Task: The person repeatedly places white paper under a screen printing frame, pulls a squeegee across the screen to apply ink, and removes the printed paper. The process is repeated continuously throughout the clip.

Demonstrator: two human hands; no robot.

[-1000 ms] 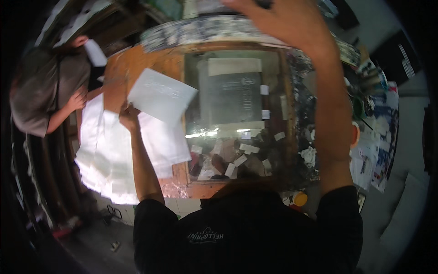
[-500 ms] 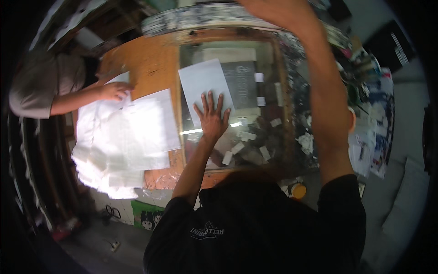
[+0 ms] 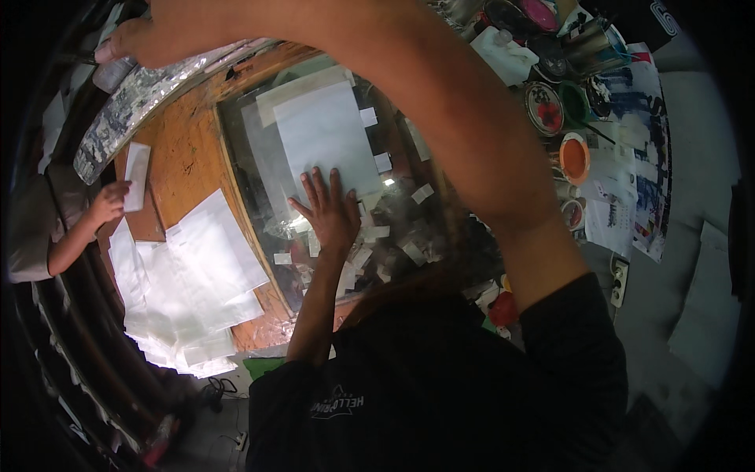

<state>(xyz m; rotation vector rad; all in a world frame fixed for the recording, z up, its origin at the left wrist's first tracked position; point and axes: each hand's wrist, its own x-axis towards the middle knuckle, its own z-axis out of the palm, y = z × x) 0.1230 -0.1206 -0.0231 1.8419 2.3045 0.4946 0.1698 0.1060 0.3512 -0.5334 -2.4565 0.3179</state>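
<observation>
My left hand lies flat with fingers spread on the lower part of a white sheet of paper. The sheet rests on a glass panel set in a worn wooden table, its right edge close to small white tabs. My right arm reaches across the top of the view. Up at the far left, my right hand is curled near the end of a long paint-splattered frame; what it grips is partly cut off and dark.
At left, a co-worker's hand holds a narrow white piece beside a pile of white sheets. Scraps of tape dot the glass. Open paint tins and an orange tub stand at right.
The white sheet has shifted right and straightened under my left hand, covering the dark lettered design. My right arm has swung left. The co-worker has lifted a narrow white piece. The view has turned.
</observation>
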